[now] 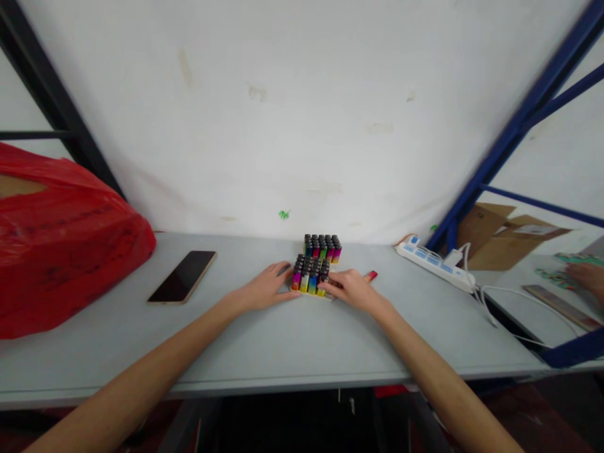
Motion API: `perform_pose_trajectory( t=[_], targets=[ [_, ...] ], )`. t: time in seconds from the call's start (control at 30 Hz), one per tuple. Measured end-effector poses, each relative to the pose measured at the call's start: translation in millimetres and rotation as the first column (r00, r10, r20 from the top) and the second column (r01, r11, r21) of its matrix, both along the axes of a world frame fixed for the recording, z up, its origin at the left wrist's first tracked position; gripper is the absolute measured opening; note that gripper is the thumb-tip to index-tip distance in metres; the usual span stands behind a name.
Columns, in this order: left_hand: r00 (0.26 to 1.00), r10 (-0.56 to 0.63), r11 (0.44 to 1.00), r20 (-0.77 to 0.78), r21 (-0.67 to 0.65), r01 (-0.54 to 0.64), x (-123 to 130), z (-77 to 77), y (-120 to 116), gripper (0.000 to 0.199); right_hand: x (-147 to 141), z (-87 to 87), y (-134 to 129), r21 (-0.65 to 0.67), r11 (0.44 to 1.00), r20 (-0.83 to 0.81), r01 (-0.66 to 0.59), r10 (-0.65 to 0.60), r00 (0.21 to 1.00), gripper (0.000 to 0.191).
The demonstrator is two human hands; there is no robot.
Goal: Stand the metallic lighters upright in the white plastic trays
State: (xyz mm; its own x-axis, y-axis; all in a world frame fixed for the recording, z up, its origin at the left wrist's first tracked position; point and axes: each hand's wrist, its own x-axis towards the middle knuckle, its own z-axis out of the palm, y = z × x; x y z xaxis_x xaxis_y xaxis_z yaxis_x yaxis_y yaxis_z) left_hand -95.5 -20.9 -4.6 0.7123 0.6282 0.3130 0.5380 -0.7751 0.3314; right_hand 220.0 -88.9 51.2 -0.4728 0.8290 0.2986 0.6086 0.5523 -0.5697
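Colorful lighters with black tops stand upright in a tight front block on a thin pale base. Behind it is a second block of lighters. My left hand is at the front block's left side, thumb and fingers apart, the thumb by its front lower corner. At the right end, the bent fingers of my right hand close on a lighter, which they mostly hide. Another lighter with a red end lies on the table just beyond that hand, partly covered by it.
A smartphone lies to the left, near a large red plastic bag. A white power strip with cables lies on the right, by a blue metal frame and cardboard boxes. Another person's hand shows at the far right.
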Motion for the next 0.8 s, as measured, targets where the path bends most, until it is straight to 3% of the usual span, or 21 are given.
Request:
perform_pose_trajectory(
  t=[0.13,0.3,0.5,0.8],
  targets=[
    [1.0,0.001,1.0,-0.026,-0.005,-0.001,0,-0.3,1,0.079,8,3.1,2,0.049,0.998,0.072,0.047,-0.051,0.996,0.065],
    [0.999,0.006,1.0,-0.049,-0.009,-0.006,0,1.7,1,0.085,56,17.0,6,0.101,0.976,0.068,0.192,-0.2,0.978,0.058],
    [1.0,-0.002,1.0,-0.024,-0.01,0.001,0,4.1,-1,0.08,106,15.2,15,-0.104,0.973,0.204,0.207,-0.183,0.962,0.026],
    [1.0,0.0,1.0,-0.002,-0.007,0.0,0,5.0,-2,0.079,133,10.8,16,-0.083,0.932,0.236,0.354,-0.327,0.915,0.026]
  ],
)
